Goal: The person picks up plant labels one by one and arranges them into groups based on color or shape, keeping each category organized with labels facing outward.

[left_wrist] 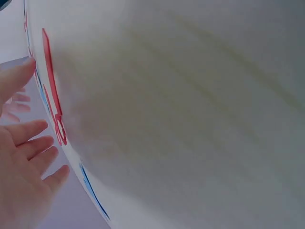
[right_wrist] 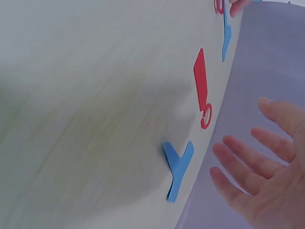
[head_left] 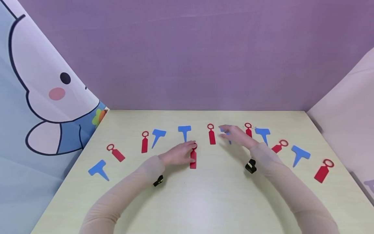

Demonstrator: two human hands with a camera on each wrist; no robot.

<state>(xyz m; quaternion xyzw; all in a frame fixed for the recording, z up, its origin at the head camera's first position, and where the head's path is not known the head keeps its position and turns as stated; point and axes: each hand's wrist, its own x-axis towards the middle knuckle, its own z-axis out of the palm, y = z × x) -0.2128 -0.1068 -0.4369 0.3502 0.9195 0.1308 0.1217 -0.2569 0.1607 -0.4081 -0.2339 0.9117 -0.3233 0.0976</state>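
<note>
My left hand [head_left: 179, 153] hovers over a red ring-topped tag [head_left: 193, 162], its thumb and fingers apart on either side of the tag. In the left wrist view the left hand [left_wrist: 28, 176] has its fingers spread and holds nothing, beside a red tag [left_wrist: 53, 78]. Farther right, my right hand [head_left: 238, 136] is above a blue T-shaped plant label [head_left: 229, 142], partly hidden by the fingers. The right wrist view shows the right hand [right_wrist: 267, 176] with loosely spread fingers, apart from the blue label [right_wrist: 178, 169]. Between the hands lies another red tag [head_left: 212, 137].
Several red tags and blue T-shaped labels lie in an arc on the pale table [head_left: 198, 201]. A blue label [head_left: 98, 169] is at the left end, a red tag [head_left: 322, 174] at the right end. A purple backdrop [head_left: 190, 58] stands behind the table.
</note>
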